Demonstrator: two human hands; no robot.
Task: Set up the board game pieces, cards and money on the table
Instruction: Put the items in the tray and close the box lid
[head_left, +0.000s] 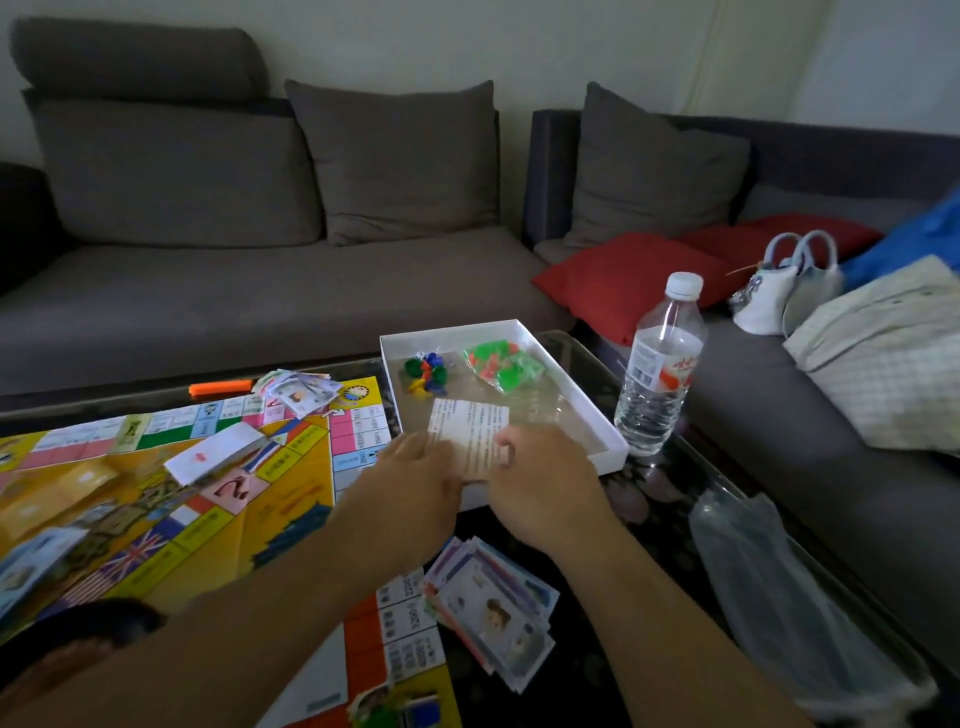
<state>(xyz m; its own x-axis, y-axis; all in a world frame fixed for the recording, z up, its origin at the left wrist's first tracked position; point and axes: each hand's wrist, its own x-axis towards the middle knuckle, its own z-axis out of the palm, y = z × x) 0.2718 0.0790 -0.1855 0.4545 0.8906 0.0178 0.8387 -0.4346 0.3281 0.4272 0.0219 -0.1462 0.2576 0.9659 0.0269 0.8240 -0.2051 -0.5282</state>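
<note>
On dark glass table (670, 499) before grey sofa (260, 291), both hands gripping printed sheet (467, 421).

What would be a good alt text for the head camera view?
Both hands, left hand and right hand, hold a printed sheet over a white box containing game pieces, beside a colourful game board on a table.
</note>
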